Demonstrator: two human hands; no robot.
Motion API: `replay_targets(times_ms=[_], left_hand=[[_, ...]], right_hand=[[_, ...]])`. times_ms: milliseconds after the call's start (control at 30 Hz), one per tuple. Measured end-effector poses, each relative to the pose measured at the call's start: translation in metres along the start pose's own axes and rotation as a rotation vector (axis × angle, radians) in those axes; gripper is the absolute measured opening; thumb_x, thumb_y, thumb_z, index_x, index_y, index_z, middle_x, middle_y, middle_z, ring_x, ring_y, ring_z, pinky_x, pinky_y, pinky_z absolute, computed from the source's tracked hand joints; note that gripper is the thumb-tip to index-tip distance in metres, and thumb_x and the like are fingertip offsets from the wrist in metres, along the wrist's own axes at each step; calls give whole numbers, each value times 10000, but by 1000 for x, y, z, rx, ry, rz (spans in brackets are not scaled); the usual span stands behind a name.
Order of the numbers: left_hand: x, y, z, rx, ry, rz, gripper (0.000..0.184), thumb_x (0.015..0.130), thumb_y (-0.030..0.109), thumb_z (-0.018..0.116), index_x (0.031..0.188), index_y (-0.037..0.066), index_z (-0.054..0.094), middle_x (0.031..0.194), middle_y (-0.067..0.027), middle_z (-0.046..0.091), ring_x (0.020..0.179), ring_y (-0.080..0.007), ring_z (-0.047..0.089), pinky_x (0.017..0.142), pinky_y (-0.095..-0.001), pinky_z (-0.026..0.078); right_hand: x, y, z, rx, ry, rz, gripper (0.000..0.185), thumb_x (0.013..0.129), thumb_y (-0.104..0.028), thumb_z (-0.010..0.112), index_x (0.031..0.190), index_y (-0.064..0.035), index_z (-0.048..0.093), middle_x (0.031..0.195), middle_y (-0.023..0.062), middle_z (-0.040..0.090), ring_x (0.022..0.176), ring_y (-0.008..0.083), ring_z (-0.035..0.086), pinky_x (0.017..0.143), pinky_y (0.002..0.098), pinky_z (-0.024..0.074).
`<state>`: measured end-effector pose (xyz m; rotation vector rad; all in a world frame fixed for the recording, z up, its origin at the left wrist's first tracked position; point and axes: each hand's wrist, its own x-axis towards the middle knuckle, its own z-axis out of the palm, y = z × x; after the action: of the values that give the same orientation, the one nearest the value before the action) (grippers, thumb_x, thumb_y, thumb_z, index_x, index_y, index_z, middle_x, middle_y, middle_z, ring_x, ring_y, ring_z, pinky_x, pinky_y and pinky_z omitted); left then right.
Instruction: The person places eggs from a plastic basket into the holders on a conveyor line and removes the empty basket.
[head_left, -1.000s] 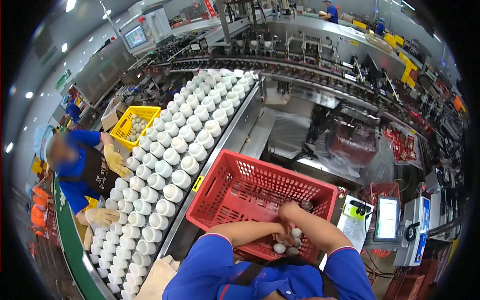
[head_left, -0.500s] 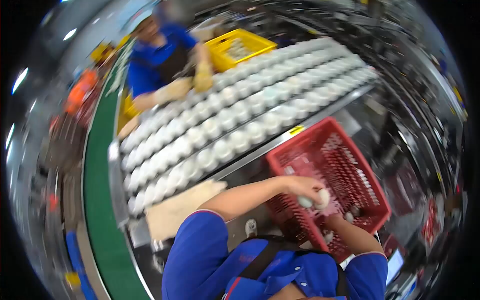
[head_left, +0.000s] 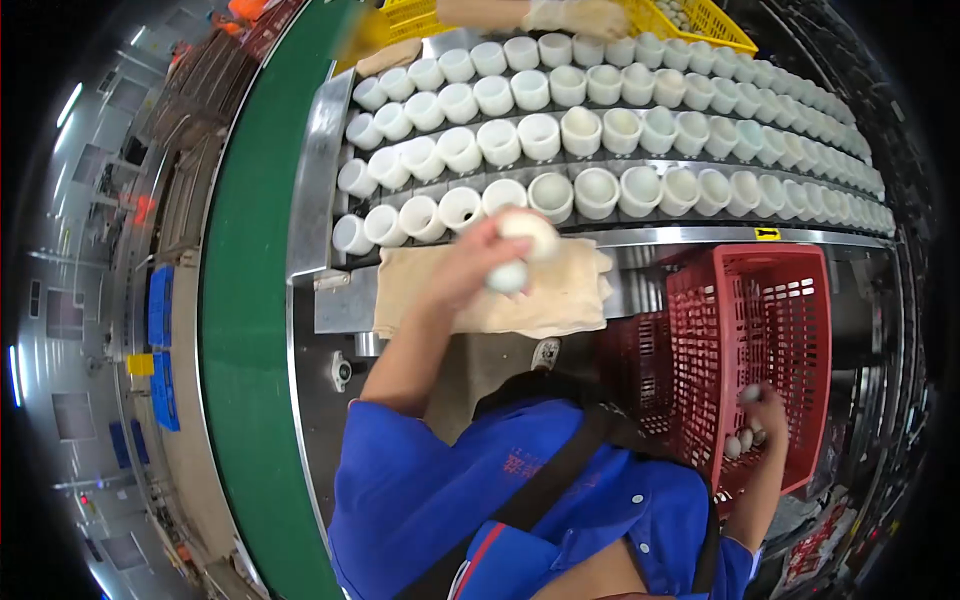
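My left hand is closed around two eggs, a whitish one and a paler, slightly bluish one. It hovers over a beige cloth at the front edge of the cup rows, somewhat blurred. Down inside the red basket, my right hand has its fingers around an egg. A few more eggs lie in the basket just below that hand. In front stand long rows of white cups; those at the near left are empty, while several further right hold eggs.
A green conveyor belt runs along the left. Across the rows, a co-worker's gloved hand reaches in beside a yellow crate. A metal rail borders the cups above the basket.
My left hand has lifted two eggs out of the basket and carried them left to the cup rows. My right hand stays in the basket. The view has turned and shifted.
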<state>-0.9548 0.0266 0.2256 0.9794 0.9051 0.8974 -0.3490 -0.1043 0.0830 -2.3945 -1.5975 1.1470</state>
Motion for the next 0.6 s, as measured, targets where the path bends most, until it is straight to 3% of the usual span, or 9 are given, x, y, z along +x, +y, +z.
replay_targets(times_ms=[67,133,200,233,267,300,400,533,600], left_hand=[[-21,15,-32,103,258,116,411,932,232,637,1275,28,536,1026,-104,659,691,-161,667,557,-287,562],[-34,35,-54,269,431,140,394,920,206,654,1252,12,566,1035,-103,660,763,-169,672,613,-294,552],[-29,36,-73,474,508,246,396,886,224,715,1208,33,587,1036,-90,670,817,-167,654,720,-290,537],[-24,36,-80,476,512,246,396,886,224,715,1208,33,587,1036,-90,670,817,-167,654,720,-290,537],[-18,34,-84,777,540,290,412,859,229,733,1204,52,594,1038,-105,668,825,-208,657,744,-323,532],[-11,32,-85,1077,559,330,430,832,233,752,1200,71,601,1040,-119,666,834,-250,660,767,-356,528],[4,26,-86,1353,497,347,474,779,250,775,1202,112,611,1026,-138,640,881,-327,645,789,-418,514],[8,32,-76,1458,367,177,400,786,289,758,1125,103,653,986,-134,621,909,-343,642,790,-450,508],[7,29,-85,1435,373,189,429,778,240,762,1171,108,654,987,-127,641,911,-332,639,796,-415,498]], right_hand=[[-8,-15,-28,450,85,-121,453,761,-57,653,1210,-35,598,1052,83,651,950,189,617,801,327,498],[-31,-83,-56,565,152,-174,509,777,-12,605,1282,-31,547,1164,67,608,1052,176,586,856,290,475],[-48,-162,-62,602,335,-402,540,786,-1,588,1321,-34,521,1238,64,570,1109,165,559,917,284,454],[-54,-201,-64,653,278,-424,542,790,-1,589,1327,-40,521,1258,65,558,1127,169,553,944,294,443],[-53,-235,-63,702,221,-444,545,794,-1,590,1333,-46,521,1278,66,546,1144,173,546,972,303,432],[-41,-261,-58,622,161,-566,545,798,-15,616,1334,-48,523,1285,70,546,1151,176,546,980,315,432],[-17,-369,-15,523,15,-908,544,800,-86,710,1314,-37,538,1243,71,578,1138,181,558,984,331,437],[2,-491,53,178,-14,-1217,521,795,-125,737,1288,-104,569,1271,114,609,1137,251,605,973,359,457],[9,-526,90,13,153,-1282,478,773,-159,744,1216,-108,572,1085,136,648,1019,347,638,828,447,519]])
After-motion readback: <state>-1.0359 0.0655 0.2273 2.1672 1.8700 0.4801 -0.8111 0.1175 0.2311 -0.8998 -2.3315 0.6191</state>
